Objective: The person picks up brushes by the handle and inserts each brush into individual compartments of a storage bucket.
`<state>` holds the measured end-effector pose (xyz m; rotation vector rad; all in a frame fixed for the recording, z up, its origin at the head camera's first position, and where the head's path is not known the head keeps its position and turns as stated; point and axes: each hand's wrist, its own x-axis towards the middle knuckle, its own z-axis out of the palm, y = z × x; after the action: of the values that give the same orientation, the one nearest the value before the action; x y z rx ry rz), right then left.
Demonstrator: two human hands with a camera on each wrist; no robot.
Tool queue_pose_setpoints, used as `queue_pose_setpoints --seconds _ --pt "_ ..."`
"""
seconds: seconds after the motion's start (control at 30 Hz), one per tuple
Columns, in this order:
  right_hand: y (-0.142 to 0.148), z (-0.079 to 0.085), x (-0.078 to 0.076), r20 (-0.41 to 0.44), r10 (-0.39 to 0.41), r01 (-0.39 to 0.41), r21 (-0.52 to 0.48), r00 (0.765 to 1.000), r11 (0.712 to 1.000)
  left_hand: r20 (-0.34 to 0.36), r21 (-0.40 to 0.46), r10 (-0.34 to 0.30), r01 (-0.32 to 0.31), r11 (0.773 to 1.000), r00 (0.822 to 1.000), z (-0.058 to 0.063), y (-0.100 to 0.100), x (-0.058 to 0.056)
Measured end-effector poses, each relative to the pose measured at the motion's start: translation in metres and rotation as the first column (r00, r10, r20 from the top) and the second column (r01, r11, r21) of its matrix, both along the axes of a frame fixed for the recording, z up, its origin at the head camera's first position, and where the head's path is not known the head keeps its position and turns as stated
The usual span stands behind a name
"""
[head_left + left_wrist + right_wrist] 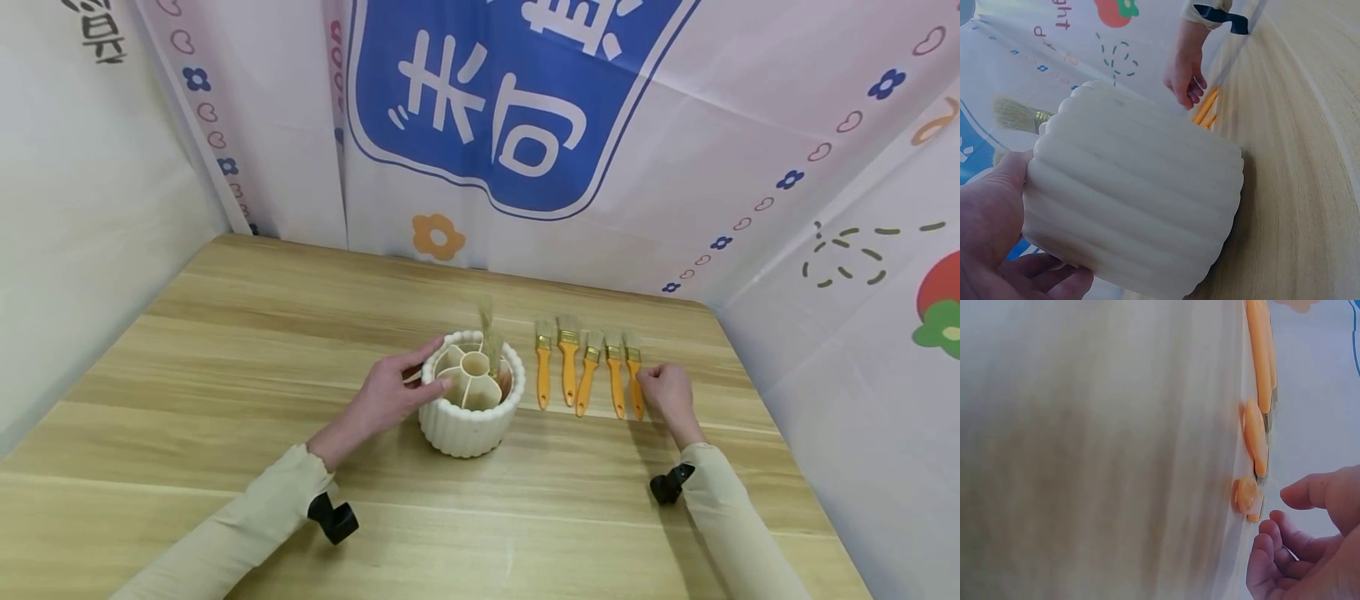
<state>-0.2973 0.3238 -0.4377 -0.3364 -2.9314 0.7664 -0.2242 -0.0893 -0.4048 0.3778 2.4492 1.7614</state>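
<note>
A white ribbed round holder (pixel 465 433) with inner dividers stands on the table. My left hand (pixel 390 386) grips it at the left side, thumb at the rim and fingers around the wall. Bristle ends of paintbrushes (pixel 1022 116) stick up from the holder. To its right lie several paintbrushes (pixel 568 358) in a row, with orange handles toward me and bristles away. Beside the rightmost paintbrush (pixel 634 379), my right hand (pixel 670 398) hovers with loosely curled fingers. The right wrist view shows a gap between its thumb (pixel 1310 491) and forefinger, with nothing between them.
The wooden table (pixel 187 358) reaches back to a printed cloth wall (pixel 285 167), with more cloth at the left and right sides. A black wrist camera (pixel 333 518) sits on the left sleeve, another (pixel 670 485) on the right one.
</note>
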Motion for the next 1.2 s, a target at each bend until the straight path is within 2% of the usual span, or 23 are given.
queue_pose_setpoints --seconds 0.13,0.37,0.67,0.93,1.2 --pt "0.0 -0.001 -0.003 0.038 -0.011 0.011 0.01 0.999 1.0 -0.004 -0.017 0.002 -0.002 1.0 1.0 0.0 0.0 0.0" --pt "-0.001 -0.001 -0.006 0.116 0.003 0.001 -0.031 0.993 1.0 -0.006 -0.02 -0.001 0.001 1.0 1.0 0.001 0.0 0.001" --pt "-0.001 0.0 -0.011 0.158 0.028 -0.03 0.011 0.987 0.999 -0.017 -0.017 0.004 -0.005 1.0 1.0 0.001 0.0 0.002" --pt "-0.008 0.0 -0.02 0.24 -0.035 0.02 0.062 0.97 0.998 -0.015 -0.01 0.006 -0.006 1.0 1.0 0.0 -0.001 0.002" --pt "-0.011 0.004 -0.024 0.27 -0.041 0.025 0.064 0.962 0.998 -0.013 -0.002 0.006 -0.006 1.0 1.0 0.0 0.0 0.001"
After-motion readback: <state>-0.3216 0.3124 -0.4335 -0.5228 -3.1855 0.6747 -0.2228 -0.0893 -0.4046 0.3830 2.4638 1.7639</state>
